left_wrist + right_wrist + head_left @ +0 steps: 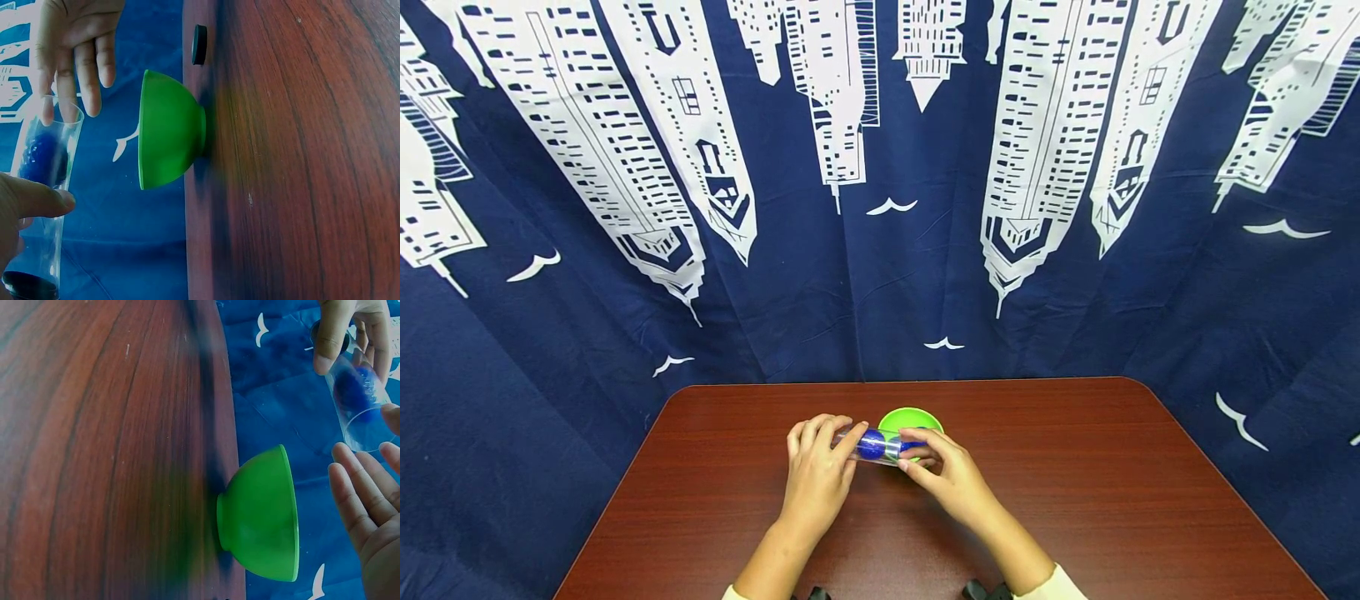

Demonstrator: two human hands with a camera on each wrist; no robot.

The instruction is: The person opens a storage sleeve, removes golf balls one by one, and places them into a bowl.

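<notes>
A clear plastic cup (883, 447) lies on its side in the air just above the table, with a blue ball (871, 444) inside it. My left hand (838, 440) grips the cup's closed end, thumb (37, 200) on its wall. My right hand (916, 450) is at the cup's open mouth, with straight fingers (78, 69) touching the rim and its palm (375, 519) facing the opening. A green bowl (912, 417) stands upright on the brown table (1075, 467) right behind the cup. The wrist views show the cup (361, 406), the ball (40, 156) and the bowl (169, 131) from the side.
A dark blue curtain (880, 250) printed with white skyscrapers hangs behind the table. A small black round piece (199, 44) sits at the table's edge. Two dark objects (985, 590) show at the near edge between my forearms.
</notes>
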